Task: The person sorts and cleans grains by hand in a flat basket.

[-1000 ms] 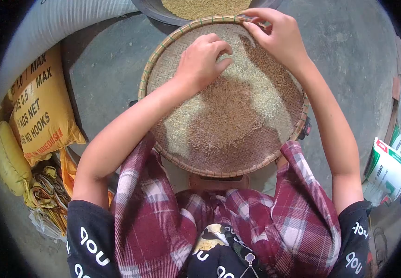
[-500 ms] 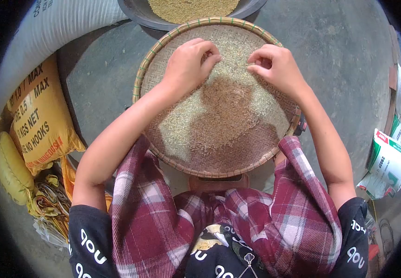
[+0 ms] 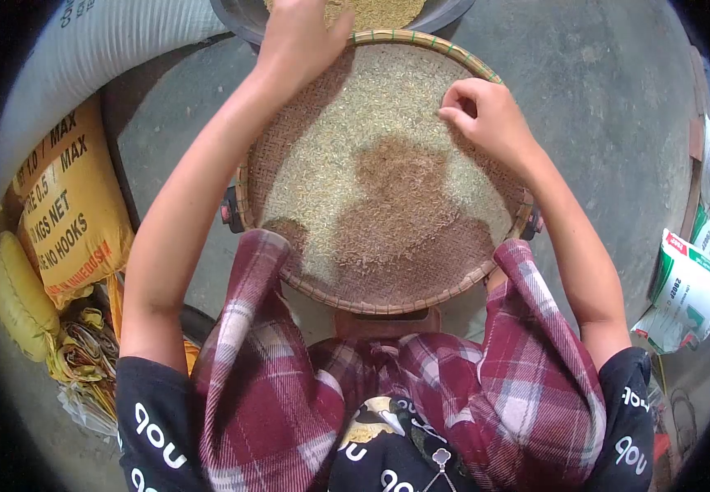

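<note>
A round woven tray (image 3: 289, 287) with a green-bound rim rests across my lap, with pale grains (image 3: 314, 197) spread over it. Beyond its far edge stands a dark basin (image 3: 453, 18) of yellowish grain (image 3: 388, 12). My left hand (image 3: 302, 37) is over the near left part of the basin and the tray's far rim, thumb apart from the other fingers, with nothing visible in it. Above the right side of the tray, my right hand (image 3: 482, 115) has its fingers curled to the thumb; whatever they may hold is too small to make out.
At the left lie a big white sack (image 3: 142, 41), a yellow printed sack (image 3: 76, 205) and a yellow-green bag (image 3: 19, 295). White and green packages (image 3: 687, 287) lie at the right on the grey floor (image 3: 609, 123).
My left hand has moved forward and left from over the grains to the basin, and its thumb has spread from the fingers. My right hand has hardly moved.
</note>
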A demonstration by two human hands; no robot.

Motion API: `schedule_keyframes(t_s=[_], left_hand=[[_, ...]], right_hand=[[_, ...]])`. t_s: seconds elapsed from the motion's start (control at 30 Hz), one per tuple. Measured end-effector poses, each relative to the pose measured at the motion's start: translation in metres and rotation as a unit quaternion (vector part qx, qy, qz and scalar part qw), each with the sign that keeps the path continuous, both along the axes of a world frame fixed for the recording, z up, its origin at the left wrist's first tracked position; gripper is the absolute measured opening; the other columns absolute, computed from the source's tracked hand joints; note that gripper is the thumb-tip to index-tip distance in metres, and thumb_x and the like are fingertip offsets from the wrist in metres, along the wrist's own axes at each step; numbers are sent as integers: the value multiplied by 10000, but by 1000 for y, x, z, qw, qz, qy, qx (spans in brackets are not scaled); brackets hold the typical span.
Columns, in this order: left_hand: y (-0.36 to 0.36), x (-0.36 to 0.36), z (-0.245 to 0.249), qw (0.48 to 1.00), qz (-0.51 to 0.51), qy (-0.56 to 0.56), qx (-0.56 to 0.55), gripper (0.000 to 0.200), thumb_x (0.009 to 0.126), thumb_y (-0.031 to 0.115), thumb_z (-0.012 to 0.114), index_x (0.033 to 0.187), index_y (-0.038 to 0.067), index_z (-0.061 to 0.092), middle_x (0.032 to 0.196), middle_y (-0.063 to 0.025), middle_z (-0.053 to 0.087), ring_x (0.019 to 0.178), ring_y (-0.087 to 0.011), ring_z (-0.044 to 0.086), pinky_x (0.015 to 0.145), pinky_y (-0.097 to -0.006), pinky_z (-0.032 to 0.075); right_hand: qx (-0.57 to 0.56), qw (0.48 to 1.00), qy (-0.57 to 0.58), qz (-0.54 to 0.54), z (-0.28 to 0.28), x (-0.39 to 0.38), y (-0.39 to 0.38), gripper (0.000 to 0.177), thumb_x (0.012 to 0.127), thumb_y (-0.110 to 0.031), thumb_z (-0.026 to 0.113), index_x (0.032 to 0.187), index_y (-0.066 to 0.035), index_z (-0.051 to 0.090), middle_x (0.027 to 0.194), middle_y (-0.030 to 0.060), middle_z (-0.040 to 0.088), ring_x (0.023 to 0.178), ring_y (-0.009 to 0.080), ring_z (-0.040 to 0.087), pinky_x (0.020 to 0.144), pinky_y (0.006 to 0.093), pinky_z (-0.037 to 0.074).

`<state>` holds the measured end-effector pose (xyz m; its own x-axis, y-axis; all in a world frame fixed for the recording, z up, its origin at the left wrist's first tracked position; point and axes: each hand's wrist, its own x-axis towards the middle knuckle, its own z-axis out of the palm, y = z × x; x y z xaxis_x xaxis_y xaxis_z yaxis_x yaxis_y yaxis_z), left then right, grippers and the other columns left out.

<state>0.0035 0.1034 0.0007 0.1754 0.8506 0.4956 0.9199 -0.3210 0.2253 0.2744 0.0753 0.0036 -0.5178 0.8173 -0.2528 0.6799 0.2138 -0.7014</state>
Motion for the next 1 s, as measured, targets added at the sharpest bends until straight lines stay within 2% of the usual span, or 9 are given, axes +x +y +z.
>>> schedule_keyframes(t_s=[0.07, 0.3, 0.4, 0.47, 0.57, 0.7, 0.8, 0.87, 1.0], left_hand=[[-16, 3, -2, 997, -18, -41, -57, 261, 875, 198, 667, 1115, 100, 689, 1266, -123, 610, 1247, -305, 514, 1058, -425, 409], [-62, 18, -1, 970, -121, -103, -182, 180, 815, 184, 728, 965, 88, 700, 993, -87, 662, 989, -278, 625, 887, -384, 503], [-79, 26, -3, 960, -99, -85, -248, 177, 797, 196, 744, 934, 93, 699, 934, -77, 645, 932, -263, 628, 823, -372, 510], [-81, 29, -14, 966, -92, -81, -229, 156, 793, 202, 752, 889, 91, 701, 877, -78, 631, 873, -257, 626, 768, -365, 507], [-81, 31, -18, 956, -69, -110, -262, 142, 797, 203, 750, 858, 83, 705, 851, -79, 632, 827, -254, 627, 739, -369, 507], [-79, 29, -16, 951, -72, -136, -268, 140, 817, 199, 742, 850, 67, 709, 820, -82, 642, 718, -232, 631, 676, -348, 507], [-78, 27, -6, 942, -58, -153, -293, 132, 834, 184, 731, 863, 57, 710, 825, -83, 668, 694, -202, 641, 657, -322, 511], [-72, 27, 4, 942, -49, -158, -293, 124, 843, 174, 724, 867, 53, 711, 837, -81, 686, 698, -184, 651, 659, -304, 516], [-36, 9, 9, 906, 46, -271, -321, 188, 875, 196, 689, 1033, 96, 708, 1044, -104, 711, 928, -201, 693, 830, -335, 552]], right_hand=[[20, 1000, 1, 3, -1, 2, 4, 131, 784, -118, 718, 787, -12, 640, 733, 123, 634, 680, 257, 624, 642, 361, 486], [80, 994, 79, 2, 26, -23, 40, 184, 823, -184, 696, 790, -13, 635, 675, 115, 643, 611, 212, 630, 596, 338, 488], [169, 972, 165, -7, 14, -58, 82, 218, 802, -236, 735, 760, -33, 668, 688, 98, 671, 629, 175, 651, 611, 329, 506], [83, 970, 226, -41, 47, -77, 96, 307, 746, -84, 692, 1043, -6, 699, 925, 193, 712, 797, 244, 700, 748, 327, 550], [198, 925, 311, -90, 32, -104, 105, 221, 747, -106, 692, 938, 4, 714, 827, 182, 706, 738, 217, 695, 683, 316, 537], [223, 954, 198, -41, 33, -79, 92, 142, 749, -104, 690, 846, -3, 719, 737, 156, 693, 689, 194, 687, 634, 301, 522], [121, 990, 64, -28, 41, -48, 67, 115, 745, -97, 691, 827, -26, 727, 728, 147, 696, 672, 205, 686, 630, 310, 526], [69, 996, -32, 56, 20, -22, 51, 247, 776, -262, 769, 746, -33, 681, 692, 105, 670, 629, 191, 651, 619, 338, 512], [51, 998, -34, 23, 4, -1, 9, 286, 702, -253, 830, 754, -17, 678, 696, 116, 649, 643, 235, 634, 630, 351, 504]])
